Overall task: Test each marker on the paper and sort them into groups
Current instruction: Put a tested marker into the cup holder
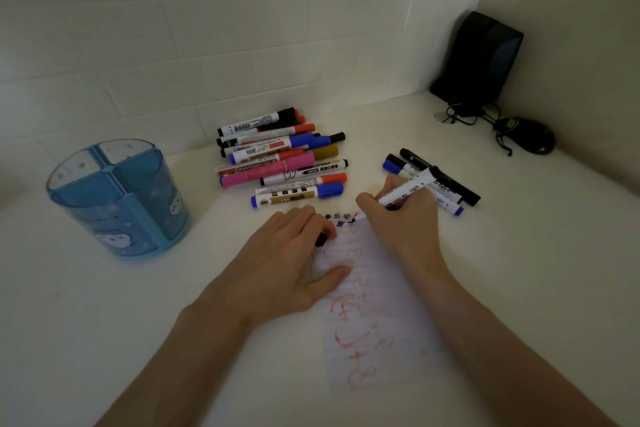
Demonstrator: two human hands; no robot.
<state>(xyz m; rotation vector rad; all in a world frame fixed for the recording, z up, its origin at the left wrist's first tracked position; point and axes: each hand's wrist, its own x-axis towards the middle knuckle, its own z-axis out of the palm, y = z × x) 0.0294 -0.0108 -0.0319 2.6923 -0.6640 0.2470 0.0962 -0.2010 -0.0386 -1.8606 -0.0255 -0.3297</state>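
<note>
My right hand [401, 229] grips a white marker with a black end [408, 188], its tip down at the top edge of the lined paper [377, 315]. The paper carries red scribbles and small dark marks along its top. My left hand [291, 260] presses the paper's left side and holds a black cap [321, 239] under its fingers. A pile of several capped markers [280, 158] in red, blue, pink and black lies beyond the paper. A small group of three markers [440, 184] lies to the right, behind my right hand.
A blue divided pen holder [117, 198] stands at the left. A black speaker [478, 62] sits in the back right corner, with a black mouse [526, 135] and cables beside it. White tiled walls close in the back and right.
</note>
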